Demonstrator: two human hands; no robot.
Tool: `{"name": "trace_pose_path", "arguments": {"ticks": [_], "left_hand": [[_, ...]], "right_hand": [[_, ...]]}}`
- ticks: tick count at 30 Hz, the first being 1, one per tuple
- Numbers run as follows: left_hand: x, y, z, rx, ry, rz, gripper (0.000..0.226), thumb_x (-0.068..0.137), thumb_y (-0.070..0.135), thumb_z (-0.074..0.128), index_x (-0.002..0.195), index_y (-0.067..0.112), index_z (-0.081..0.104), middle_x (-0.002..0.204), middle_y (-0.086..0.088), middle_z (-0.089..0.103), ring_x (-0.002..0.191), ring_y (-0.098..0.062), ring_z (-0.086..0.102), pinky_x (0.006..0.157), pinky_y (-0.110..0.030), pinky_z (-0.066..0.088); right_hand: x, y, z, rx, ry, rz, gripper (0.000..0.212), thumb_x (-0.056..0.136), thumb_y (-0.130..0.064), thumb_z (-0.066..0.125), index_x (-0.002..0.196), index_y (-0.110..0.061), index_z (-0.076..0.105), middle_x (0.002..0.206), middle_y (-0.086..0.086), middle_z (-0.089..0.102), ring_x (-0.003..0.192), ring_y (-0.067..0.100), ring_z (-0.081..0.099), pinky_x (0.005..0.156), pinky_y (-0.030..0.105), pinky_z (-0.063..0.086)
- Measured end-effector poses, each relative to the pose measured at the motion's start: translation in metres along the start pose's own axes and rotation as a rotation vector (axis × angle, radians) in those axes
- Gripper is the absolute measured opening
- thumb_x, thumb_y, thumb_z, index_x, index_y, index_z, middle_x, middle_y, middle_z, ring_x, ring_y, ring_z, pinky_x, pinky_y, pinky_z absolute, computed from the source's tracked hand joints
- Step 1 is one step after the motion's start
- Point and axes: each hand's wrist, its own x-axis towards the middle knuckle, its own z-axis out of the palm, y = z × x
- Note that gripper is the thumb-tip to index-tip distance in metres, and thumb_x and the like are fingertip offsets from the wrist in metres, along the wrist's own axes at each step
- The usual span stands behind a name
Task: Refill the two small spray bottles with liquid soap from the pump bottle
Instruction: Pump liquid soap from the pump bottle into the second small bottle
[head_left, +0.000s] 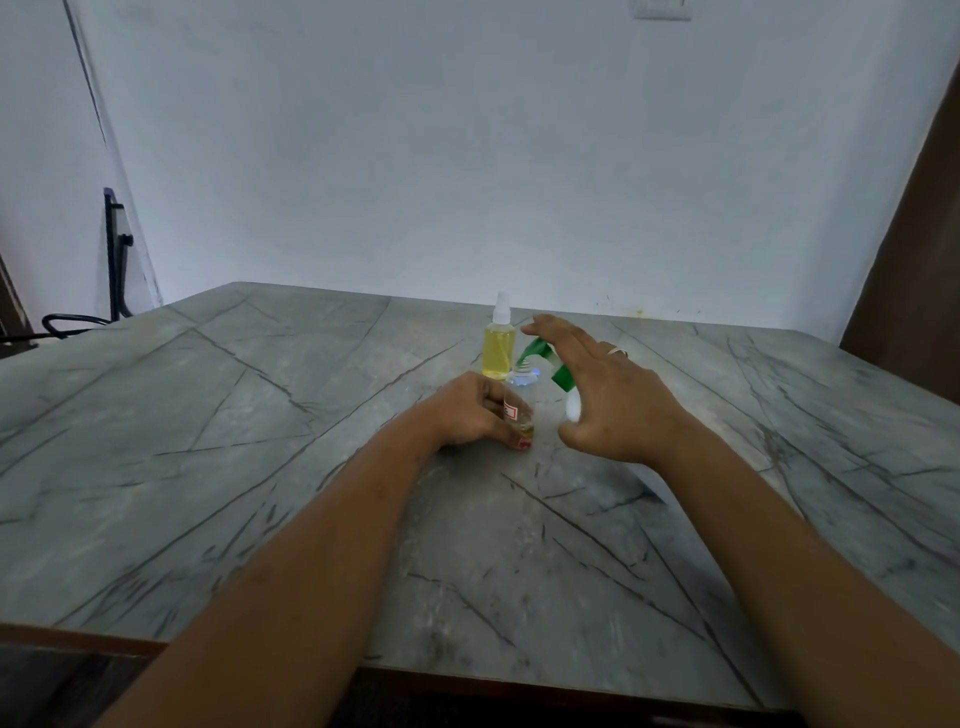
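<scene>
Gripping a small clear bottle (521, 401) low on its body, the left hand (474, 411) has its fingers curled round it in the head view. The bottle stands upright on the grey veined table (260, 467), well toward the far edge and about midway between the side edges. Its neck is uncapped, a red-and-white label shows between the fingers, and only a little yellowish liquid sits at the bottom. Just to its right stands the pump bottle (573, 406), mostly hidden, with only a strip of its white body showing. Its green pump head (543, 358) slants so that the spout tip hangs just over the open neck of the clear bottle. The right hand (610, 397) lies over that pump head, released and flat, with fingers straight and spread and the thumb hanging down beside the white body. It clasps nothing, and whether the palm presses on the pump I cannot tell. A ring (618, 352) shows on one of its fingers. Behind the clear bottle, closer to the far edge, a yellow spray bottle (499, 349) stands upright, nearly full, with its white cap on and apart from both hands. Beyond the table is a pale wall (415, 156) with a switch plate (661, 8) at the top. A black stand (117, 260) is off the left edge and a brown panel (919, 260) off the right.
</scene>
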Motion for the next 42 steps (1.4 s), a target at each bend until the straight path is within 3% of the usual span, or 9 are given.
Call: {"name": "trace_pose_path", "arguments": {"ticks": [4, 11, 18, 25, 32, 38, 42], "left_hand": [[0.0002, 0.001, 0.0005, 0.014, 0.007, -0.005, 0.03, 0.066, 0.011, 0.08, 0.087, 0.028, 0.068, 0.098, 0.003, 0.072, 0.098, -0.014, 0.064, 0.1, -0.04, 0.043], [-0.0001, 0.0009, 0.0013, 0.01, 0.01, 0.006, 0.032, 0.065, 0.01, 0.08, 0.087, 0.029, 0.069, 0.092, 0.008, 0.072, 0.092, -0.008, 0.065, 0.09, -0.028, 0.043], [-0.0007, 0.0022, 0.0005, 0.033, 0.023, -0.005, 0.027, 0.066, 0.013, 0.08, 0.085, 0.029, 0.068, 0.094, 0.005, 0.071, 0.096, -0.012, 0.064, 0.1, -0.038, 0.043], [-0.0027, 0.0046, 0.0023, 0.047, 0.017, 0.008, 0.031, 0.067, 0.009, 0.078, 0.093, 0.025, 0.069, 0.095, 0.005, 0.07, 0.099, -0.014, 0.063, 0.103, -0.042, 0.041], [-0.0032, 0.005, 0.0022, 0.044, 0.029, 0.003, 0.028, 0.067, 0.011, 0.079, 0.083, 0.03, 0.068, 0.086, 0.012, 0.07, 0.09, -0.006, 0.064, 0.1, -0.036, 0.043], [-0.0028, 0.0047, 0.0027, 0.043, 0.015, 0.009, 0.032, 0.067, 0.009, 0.079, 0.093, 0.025, 0.069, 0.096, 0.005, 0.071, 0.098, -0.012, 0.064, 0.103, -0.04, 0.041], [-0.0026, 0.0035, 0.0023, 0.024, 0.022, 0.003, 0.032, 0.065, 0.01, 0.08, 0.09, 0.026, 0.069, 0.094, 0.004, 0.072, 0.094, -0.012, 0.065, 0.1, -0.038, 0.044]], "right_hand": [[-0.0021, -0.0018, 0.0023, -0.008, 0.081, -0.022, 0.085, 0.062, -0.018, 0.067, 0.134, -0.039, 0.027, 0.138, -0.014, 0.038, 0.085, 0.016, 0.049, 0.052, 0.017, 0.028], [0.002, -0.0073, 0.0039, -0.021, 0.172, 0.002, 0.061, 0.06, -0.018, 0.065, 0.116, -0.029, 0.044, 0.118, -0.011, 0.046, 0.084, 0.016, 0.049, 0.051, 0.019, 0.027], [0.0011, -0.0054, 0.0061, -0.052, 0.148, -0.022, 0.078, 0.062, -0.021, 0.067, 0.132, -0.034, 0.035, 0.135, -0.012, 0.041, 0.084, 0.014, 0.049, 0.051, 0.018, 0.027], [0.0035, -0.0028, 0.0077, 0.004, 0.203, -0.001, 0.06, 0.059, -0.02, 0.065, 0.115, -0.031, 0.043, 0.114, -0.013, 0.043, 0.077, 0.012, 0.048, 0.049, 0.019, 0.028], [0.0016, -0.0013, 0.0095, -0.023, 0.188, -0.038, 0.078, 0.06, -0.021, 0.065, 0.13, -0.035, 0.034, 0.132, -0.013, 0.041, 0.081, 0.009, 0.043, 0.051, 0.02, 0.031], [0.0031, -0.0017, 0.0087, 0.003, 0.205, -0.004, 0.062, 0.059, -0.021, 0.065, 0.116, -0.029, 0.043, 0.116, -0.012, 0.042, 0.076, 0.013, 0.049, 0.049, 0.019, 0.027], [0.0028, -0.003, 0.0095, -0.003, 0.203, -0.011, 0.066, 0.059, -0.022, 0.066, 0.12, -0.029, 0.042, 0.12, -0.011, 0.042, 0.074, 0.013, 0.049, 0.048, 0.019, 0.028]]}}
